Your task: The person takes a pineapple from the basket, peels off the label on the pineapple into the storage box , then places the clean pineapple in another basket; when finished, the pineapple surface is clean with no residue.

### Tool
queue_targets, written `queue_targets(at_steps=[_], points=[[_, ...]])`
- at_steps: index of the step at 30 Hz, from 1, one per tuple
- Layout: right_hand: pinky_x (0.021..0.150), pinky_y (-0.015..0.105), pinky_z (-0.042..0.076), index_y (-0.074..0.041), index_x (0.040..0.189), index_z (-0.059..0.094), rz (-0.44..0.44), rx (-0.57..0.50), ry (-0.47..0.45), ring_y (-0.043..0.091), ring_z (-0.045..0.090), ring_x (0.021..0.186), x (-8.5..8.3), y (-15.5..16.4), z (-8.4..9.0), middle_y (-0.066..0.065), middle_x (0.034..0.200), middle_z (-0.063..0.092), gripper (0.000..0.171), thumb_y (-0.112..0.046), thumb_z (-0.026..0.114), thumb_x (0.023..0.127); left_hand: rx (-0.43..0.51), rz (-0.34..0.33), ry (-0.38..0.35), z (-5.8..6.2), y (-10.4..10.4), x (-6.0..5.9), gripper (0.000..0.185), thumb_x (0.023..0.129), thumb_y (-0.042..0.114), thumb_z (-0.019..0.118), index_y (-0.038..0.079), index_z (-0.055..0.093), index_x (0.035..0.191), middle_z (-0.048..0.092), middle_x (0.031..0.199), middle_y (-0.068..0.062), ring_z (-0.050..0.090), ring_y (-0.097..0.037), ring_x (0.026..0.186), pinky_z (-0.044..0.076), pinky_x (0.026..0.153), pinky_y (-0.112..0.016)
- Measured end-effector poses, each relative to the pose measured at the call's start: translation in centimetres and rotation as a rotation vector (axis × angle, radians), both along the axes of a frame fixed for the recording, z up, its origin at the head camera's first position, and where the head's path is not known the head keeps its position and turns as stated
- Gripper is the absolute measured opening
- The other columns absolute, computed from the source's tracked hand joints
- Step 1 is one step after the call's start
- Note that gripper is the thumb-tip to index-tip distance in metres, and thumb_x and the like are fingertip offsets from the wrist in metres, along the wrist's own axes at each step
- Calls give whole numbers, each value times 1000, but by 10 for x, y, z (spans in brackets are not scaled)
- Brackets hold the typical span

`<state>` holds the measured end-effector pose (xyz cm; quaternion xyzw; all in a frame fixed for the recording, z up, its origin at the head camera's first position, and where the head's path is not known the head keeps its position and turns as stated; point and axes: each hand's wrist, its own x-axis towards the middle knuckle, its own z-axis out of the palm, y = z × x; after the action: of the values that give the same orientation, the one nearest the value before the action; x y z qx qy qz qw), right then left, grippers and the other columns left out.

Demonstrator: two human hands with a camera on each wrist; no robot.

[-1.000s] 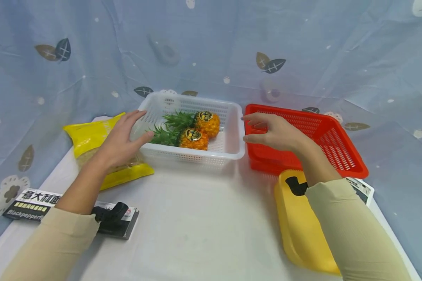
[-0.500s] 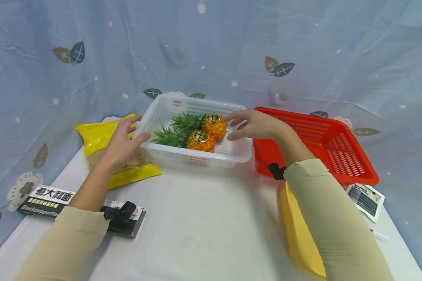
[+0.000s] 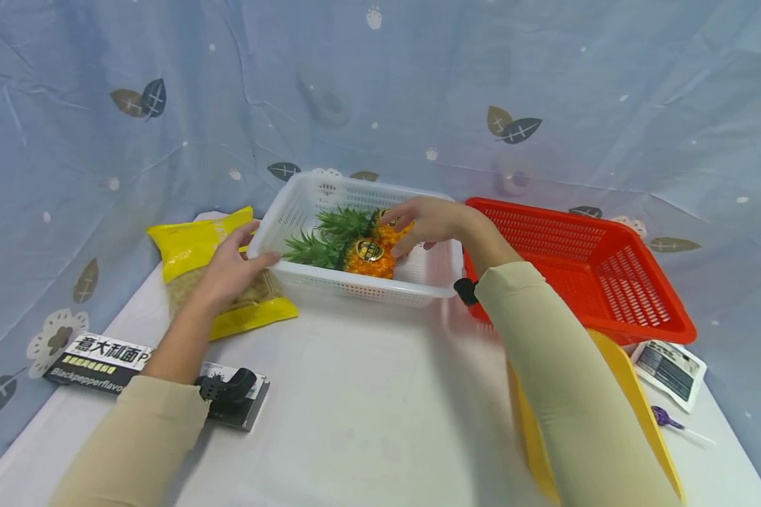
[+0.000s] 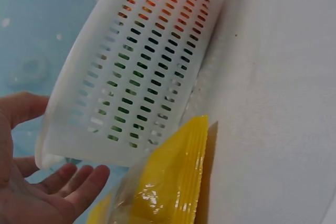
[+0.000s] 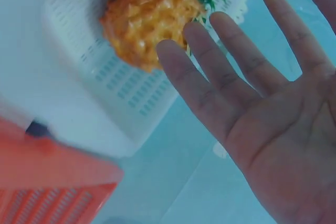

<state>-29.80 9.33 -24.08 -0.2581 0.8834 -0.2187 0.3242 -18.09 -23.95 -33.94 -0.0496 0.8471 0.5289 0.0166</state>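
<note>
A white slotted basket (image 3: 361, 290) stands at the back of the table with two pineapples lying in it, green crowns pointing left. The near pineapple (image 3: 369, 257) shows its round label. My right hand (image 3: 425, 220) hovers over the far pineapple (image 3: 345, 224), fingers straight and spread, holding nothing. In the right wrist view the open palm (image 5: 252, 108) faces a pineapple (image 5: 147, 19). My left hand (image 3: 231, 269) lies open at the basket's left front corner, thumb at the rim. The left wrist view shows its fingers (image 4: 79, 179) beside the basket wall (image 4: 142, 77).
A red basket (image 3: 583, 260) stands right of the white one. A yellow bag (image 3: 190, 246) lies under my left hand. A black box (image 3: 95, 355) sits front left. Under my right arm is a yellow flat thing (image 3: 640, 415), with a white packet (image 3: 669, 366) beyond.
My right hand has moved left from the red basket's edge to above the pineapples in the white basket. My left hand has stayed by the basket's left corner.
</note>
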Motion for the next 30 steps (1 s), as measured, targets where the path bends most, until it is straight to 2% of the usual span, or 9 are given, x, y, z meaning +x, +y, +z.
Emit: queue_targets(at_steps=[4, 8, 13, 21, 25, 30], points=[[110, 55, 49, -26, 152, 51, 20, 17, -16, 30, 53, 135, -7, -9, -5, 11, 157, 47, 64, -24, 75, 93, 44, 15, -3, -4, 0, 0, 86, 102, 33, 64, 19, 11, 168, 35, 161, -20, 52, -40, 131, 48, 110, -49], [109, 55, 50, -26, 152, 52, 46, 23, -12, 30, 54, 133, -11, -17, -9, 10, 155, 49, 64, -23, 76, 92, 100, 28, -14, -7, -1, 0, 87, 102, 34, 64, 23, 9, 168, 32, 165, -17, 49, -39, 138, 43, 117, -53], [104, 52, 53, -28, 152, 52, 60, 31, -28, 28, 57, 127, -14, -23, -17, 8, 152, 51, 68, -22, 78, 90, 150, 30, -37, -10, -2, 1, 89, 101, 35, 65, 28, 7, 168, 29, 168, -13, 44, -36, 145, 37, 122, -52], [106, 54, 51, -27, 155, 48, 70, 37, -65, 28, 55, 128, -17, -26, -24, 9, 150, 52, 72, -18, 79, 90, 158, 38, -57, -10, -2, 3, 88, 101, 36, 66, 30, 8, 168, 29, 169, -11, 42, -35, 147, 34, 124, -52], [105, 54, 52, -27, 156, 46, 92, 52, -70, 28, 52, 131, -19, -27, -27, 9, 153, 48, 74, -18, 79, 90, 167, 39, -59, -10, -1, 4, 88, 101, 36, 66, 31, 8, 168, 28, 170, -11, 41, -34, 148, 34, 124, -52], [106, 54, 51, -28, 157, 43, 76, 62, -87, 27, 51, 130, -19, -31, -28, 10, 156, 44, 79, -15, 81, 88, 182, 37, -58, -10, -1, 4, 88, 101, 35, 65, 31, 8, 168, 27, 170, -10, 40, -33, 148, 34, 124, -51]])
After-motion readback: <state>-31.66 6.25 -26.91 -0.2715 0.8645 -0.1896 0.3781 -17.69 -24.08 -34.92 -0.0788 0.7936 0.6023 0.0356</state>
